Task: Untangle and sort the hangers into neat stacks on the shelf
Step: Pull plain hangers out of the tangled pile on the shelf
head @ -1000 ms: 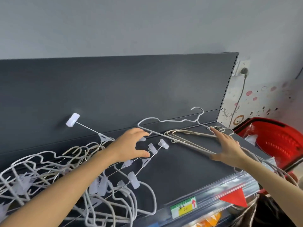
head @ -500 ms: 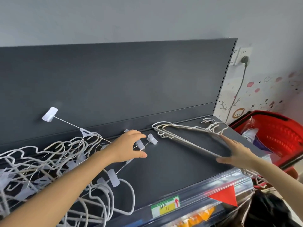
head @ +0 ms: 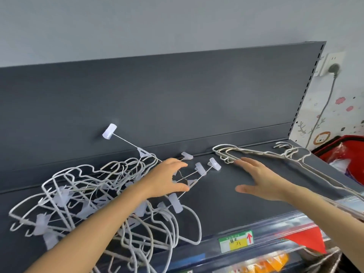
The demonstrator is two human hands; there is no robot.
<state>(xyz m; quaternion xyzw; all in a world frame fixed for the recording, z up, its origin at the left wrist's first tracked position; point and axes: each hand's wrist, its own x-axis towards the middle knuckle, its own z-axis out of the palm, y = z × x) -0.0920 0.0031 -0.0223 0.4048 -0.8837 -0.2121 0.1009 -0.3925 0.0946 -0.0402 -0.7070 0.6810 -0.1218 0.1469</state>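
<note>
Across the shelf (head: 226, 209) the tangle (head: 88, 194) sprawls back from the left hand (head: 165, 180), which curls round a clip hanger (head: 214, 164) — its rod pointing up-right toward the flat, empty right hand (head: 262, 180), the nearer one to the stack (head: 289, 154) just past its fingertips.

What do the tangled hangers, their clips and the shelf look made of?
Tangled hangers: thin wire, probably white-coated metal, matte. Clips: translucent frosted plastic, on bare shiny metal rods. Shelf: dark grey painted sheet metal, likely, smooth with faint sheen.
</note>
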